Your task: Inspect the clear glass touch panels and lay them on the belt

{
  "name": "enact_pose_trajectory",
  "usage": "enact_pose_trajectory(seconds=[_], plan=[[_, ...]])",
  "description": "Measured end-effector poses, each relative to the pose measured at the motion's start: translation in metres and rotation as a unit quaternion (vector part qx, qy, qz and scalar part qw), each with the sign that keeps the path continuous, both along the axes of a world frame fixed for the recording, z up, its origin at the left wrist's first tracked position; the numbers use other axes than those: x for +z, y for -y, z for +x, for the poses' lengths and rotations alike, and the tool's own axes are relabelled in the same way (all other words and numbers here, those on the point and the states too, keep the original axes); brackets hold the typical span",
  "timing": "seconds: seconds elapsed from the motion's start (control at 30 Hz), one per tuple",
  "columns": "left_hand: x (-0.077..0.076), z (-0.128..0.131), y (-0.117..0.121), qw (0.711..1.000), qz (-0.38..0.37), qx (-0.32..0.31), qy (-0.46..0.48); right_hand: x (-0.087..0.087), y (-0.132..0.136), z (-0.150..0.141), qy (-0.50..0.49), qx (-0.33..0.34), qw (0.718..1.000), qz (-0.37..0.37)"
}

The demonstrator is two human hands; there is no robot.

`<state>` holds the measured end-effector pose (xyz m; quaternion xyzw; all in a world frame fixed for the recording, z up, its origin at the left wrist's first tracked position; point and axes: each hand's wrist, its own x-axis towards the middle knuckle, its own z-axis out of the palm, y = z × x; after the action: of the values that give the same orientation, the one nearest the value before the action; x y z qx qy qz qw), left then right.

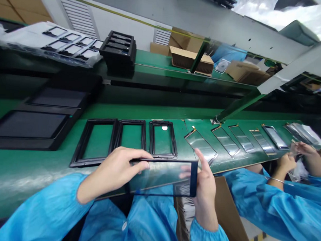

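A see-through glass touch panel (161, 176) with a black border is held up in front of my body, above the bench's near edge. My left hand (119, 170) pinches its left end between thumb and fingers. At the other end, my right hand (206, 185) supports the panel by its dark edge strip. The right index finger points up, and other fingertips show through the glass behind it. Just beyond the panel lie stacked black rectangular frames (161, 156). Clear panels with thin dark borders, such as the nearest glass sheet (201, 144), are spread to the right.
Dark screens in a black tray (43, 144) lie at left. Black stacked trays (118, 50) and a sheet with several frames (32, 35) sit on the shelf. A green post (237, 105) rises from the bench. At right, a co-worker's hands (288, 162) handle a small item.
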<state>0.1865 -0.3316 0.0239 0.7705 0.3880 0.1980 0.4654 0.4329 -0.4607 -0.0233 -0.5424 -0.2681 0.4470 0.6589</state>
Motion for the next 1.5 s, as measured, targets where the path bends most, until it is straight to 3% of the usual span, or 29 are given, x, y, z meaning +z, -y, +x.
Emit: enact_pose_trajectory(seconds=[0.07, 0.13, 0.2, 0.3, 0.5, 0.73, 0.97, 1.03, 1.3, 1.5], plan=[[-0.013, 0.005, 0.005, 0.983, -0.159, 0.055, 0.076, -0.008, -0.007, -0.006, -0.057, 0.011, 0.998, 0.030], [-0.029, 0.012, 0.014, 0.946, -0.263, 0.096, 0.163, -0.015, -0.015, -0.019, -0.073, 0.023, 0.997, 0.026], [-0.042, 0.017, 0.024, 0.918, -0.313, 0.108, 0.219, -0.017, -0.022, -0.032, -0.054, 0.016, 0.998, -0.006], [-0.049, 0.015, 0.032, 0.905, -0.345, 0.087, 0.233, -0.012, -0.027, -0.042, -0.035, 0.000, 0.999, -0.039], [-0.045, 0.001, 0.030, 0.920, -0.347, 0.049, 0.173, -0.004, -0.021, -0.037, -0.032, 0.010, 0.999, -0.030], [-0.047, 0.002, 0.035, 0.920, -0.344, 0.023, 0.185, -0.003, -0.018, -0.032, -0.043, 0.026, 0.998, -0.022], [-0.072, 0.001, 0.049, 0.887, -0.379, -0.003, 0.263, -0.002, -0.017, -0.030, -0.057, -0.037, 0.998, -0.015], [-0.075, -0.001, 0.049, 0.889, -0.374, -0.009, 0.263, -0.003, -0.016, -0.031, -0.065, -0.041, 0.997, -0.016], [-0.065, 0.006, 0.043, 0.904, -0.328, -0.018, 0.272, -0.009, -0.012, -0.034, -0.101, -0.034, 0.994, -0.030], [-0.053, 0.014, 0.023, 0.901, -0.304, -0.007, 0.310, -0.018, -0.004, -0.042, -0.091, 0.013, 0.995, -0.039]])
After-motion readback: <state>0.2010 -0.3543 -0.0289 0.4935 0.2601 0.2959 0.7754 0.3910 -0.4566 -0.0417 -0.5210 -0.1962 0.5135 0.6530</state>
